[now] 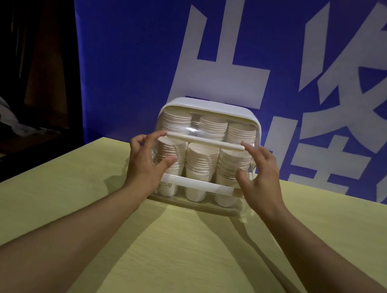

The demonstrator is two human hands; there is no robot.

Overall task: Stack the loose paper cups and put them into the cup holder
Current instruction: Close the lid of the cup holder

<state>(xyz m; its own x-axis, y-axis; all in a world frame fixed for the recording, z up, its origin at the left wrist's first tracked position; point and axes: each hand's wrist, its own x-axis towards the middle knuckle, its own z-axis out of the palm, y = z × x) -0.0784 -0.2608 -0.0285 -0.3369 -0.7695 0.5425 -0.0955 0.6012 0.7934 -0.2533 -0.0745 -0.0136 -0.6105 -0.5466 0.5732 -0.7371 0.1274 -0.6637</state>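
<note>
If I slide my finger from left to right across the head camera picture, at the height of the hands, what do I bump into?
Left hand → left cup stack → middle cup stack → right cup stack → right hand. All three stacks stand inside the cup holder on the table.

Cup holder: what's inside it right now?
The cup holder holds stacked paper cups in three front columns, more behind. Both hands cover its sides; back rows' lower parts are hidden.

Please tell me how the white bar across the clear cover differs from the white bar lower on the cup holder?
The upper white bar is thin, and both hands, left hand and right hand, have fingertips at its ends. The lower white bar is wider and flatter, crossing the white paper cup stacks near their bases. Both run level.
</note>
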